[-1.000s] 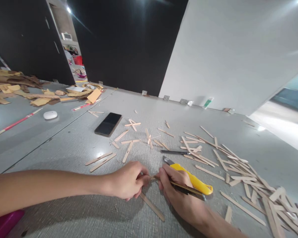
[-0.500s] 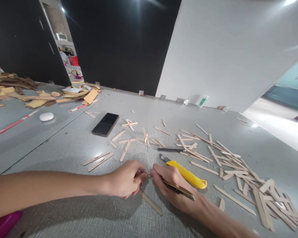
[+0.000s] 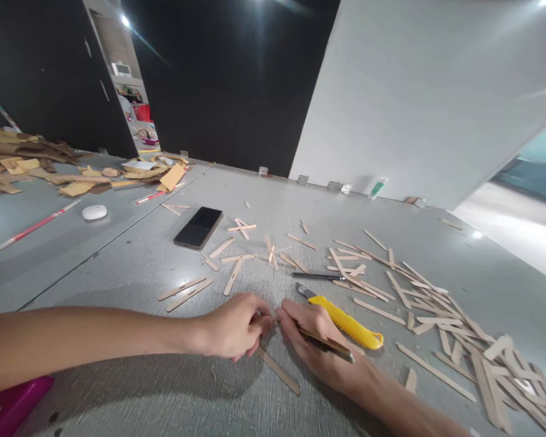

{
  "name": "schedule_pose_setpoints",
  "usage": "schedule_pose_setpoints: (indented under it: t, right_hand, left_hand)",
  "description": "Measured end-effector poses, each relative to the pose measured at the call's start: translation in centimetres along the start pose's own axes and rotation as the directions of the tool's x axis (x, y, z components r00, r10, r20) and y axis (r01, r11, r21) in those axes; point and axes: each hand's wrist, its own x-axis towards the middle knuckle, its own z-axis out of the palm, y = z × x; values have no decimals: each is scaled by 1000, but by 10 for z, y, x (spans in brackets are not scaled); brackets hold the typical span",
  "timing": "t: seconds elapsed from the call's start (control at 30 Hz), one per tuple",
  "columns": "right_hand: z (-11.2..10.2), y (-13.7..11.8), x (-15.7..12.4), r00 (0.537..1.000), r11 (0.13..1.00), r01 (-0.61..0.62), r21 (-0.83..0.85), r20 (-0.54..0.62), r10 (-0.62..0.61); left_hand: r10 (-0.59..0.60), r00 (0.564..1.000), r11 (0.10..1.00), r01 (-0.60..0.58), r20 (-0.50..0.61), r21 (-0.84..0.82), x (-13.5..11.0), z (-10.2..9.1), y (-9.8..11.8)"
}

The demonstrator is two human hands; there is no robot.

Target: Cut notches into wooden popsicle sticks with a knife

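Observation:
My left hand is closed in a pinch just above the grey tabletop; its fingertips hide whatever small thing they hold. Close beside it, my right hand grips a slim brass-edged craft knife like a pen, its back end pointing toward me and its tip hidden by the fingers. A wooden craft stick lies slanted on the table, with its far end under my left fingers. Just beyond my right hand rests a yellow snap-off cutter with its blade out.
Loose craft sticks are heaped at the right. Crossed stick pieces, a dark pen-like tool and a phone lie ahead. Further left are a white case and brown scraps. A magenta object sits near my left forearm.
The whole view has shifted slightly, so things appear a little further right. My fingertips stay almost touching; the small bit of wood between them is now barely visible. Both grips look the same.

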Motion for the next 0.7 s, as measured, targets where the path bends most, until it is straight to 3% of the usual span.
schedule_pose_setpoints:
  t: [0.17, 0.3, 0.4, 0.53, 0.6, 0.7]
  right_hand:
    - [17, 3, 10, 963, 963, -239, 122, -100, 251]
    - [21, 3, 9, 952, 950, -271, 153, -104, 288]
    - [14, 2, 1, 981, 983, -161, 90, -92, 169]
    - [1, 4, -11, 991, 992, 117, -47, -55, -120]
    - [-3, 8, -14, 974, 982, 154, -112, -147, -170]
    - [-9, 16, -15, 929, 974, 104, -203, -331, -168]
  left_hand:
    - [-22, 1000, 1000, 22, 6, 0, 0, -1, 3]
    - [-19, 1000, 1000, 19, -3, -2, -1, 0, 2]
    - [-26, 1000, 1000, 26, 10, -15, 1, -1, 2]
    - [-35, 999, 998, 37, 36, -53, 3, -4, 2]
    - [-35, 999, 996, 38, 33, -77, 3, -6, 1]
    - [-17, 1000, 993, 17, 3, -118, 0, -6, -1]
